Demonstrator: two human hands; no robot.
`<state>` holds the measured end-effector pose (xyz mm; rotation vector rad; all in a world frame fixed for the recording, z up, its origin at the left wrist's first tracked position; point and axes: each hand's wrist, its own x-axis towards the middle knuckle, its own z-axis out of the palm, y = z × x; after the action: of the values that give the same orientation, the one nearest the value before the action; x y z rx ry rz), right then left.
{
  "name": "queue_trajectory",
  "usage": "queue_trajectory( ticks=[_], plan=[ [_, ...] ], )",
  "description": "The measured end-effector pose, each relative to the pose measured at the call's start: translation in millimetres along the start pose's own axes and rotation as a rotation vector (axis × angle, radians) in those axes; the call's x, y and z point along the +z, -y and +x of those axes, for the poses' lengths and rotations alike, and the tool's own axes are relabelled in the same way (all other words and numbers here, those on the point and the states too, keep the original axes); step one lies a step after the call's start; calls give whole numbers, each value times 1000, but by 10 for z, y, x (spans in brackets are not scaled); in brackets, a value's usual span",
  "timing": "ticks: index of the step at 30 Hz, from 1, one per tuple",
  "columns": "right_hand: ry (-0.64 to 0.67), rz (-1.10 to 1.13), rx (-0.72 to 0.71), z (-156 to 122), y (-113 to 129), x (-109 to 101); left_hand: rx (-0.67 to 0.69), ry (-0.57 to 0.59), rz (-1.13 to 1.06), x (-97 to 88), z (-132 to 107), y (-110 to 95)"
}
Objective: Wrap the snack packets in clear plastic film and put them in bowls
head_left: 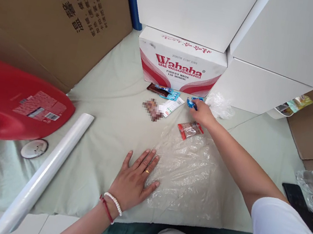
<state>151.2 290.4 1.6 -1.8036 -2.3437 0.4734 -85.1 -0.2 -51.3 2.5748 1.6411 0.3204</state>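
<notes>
My left hand (134, 179) lies flat on the cloth, fingers spread, its thumb side on the edge of a clear plastic sheet (188, 177). Farther off, my right hand (201, 113) has its fingers closed on a small blue packet (190, 103) in front of the Wahaba-style water carton. Just below that hand, a red-edged snack packet (190, 129) rests at the sheet's far edge. To the left of the right hand are a brown and blue snack packet (162, 91), a white packet (172, 107) and a blurred brownish item (153, 109).
A white and red Wahaha carton (179, 67) stands at the back beside crumpled clear plastic (220, 105). On the left are a large cardboard box (41, 16), a red jug (13, 102), a round badge (34, 148) and a plastic film roll (47, 171). A black phone-like object (299, 203) lies right.
</notes>
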Motion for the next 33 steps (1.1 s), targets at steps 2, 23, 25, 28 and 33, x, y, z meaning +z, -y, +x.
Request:
queue_trajectory(
  ticks=[2,23,25,28,33],
  plan=[
    [66,-138,-59,-62,24,-8,-6,-2,-5,-4,3,-3],
    [-91,-308,-304,627,571,37,-32,-14,-53,-14,0,-10],
    [-103,-355,-358,473,423,-38,-33,-16,-61,-7,-5,-9],
    [-47,-447,-442,322,262,-46,-38,-26,-67,8,-9,-11],
    [-22,-476,-507,372,323,89,-32,-24,-62,12,-9,-8]
  ],
)
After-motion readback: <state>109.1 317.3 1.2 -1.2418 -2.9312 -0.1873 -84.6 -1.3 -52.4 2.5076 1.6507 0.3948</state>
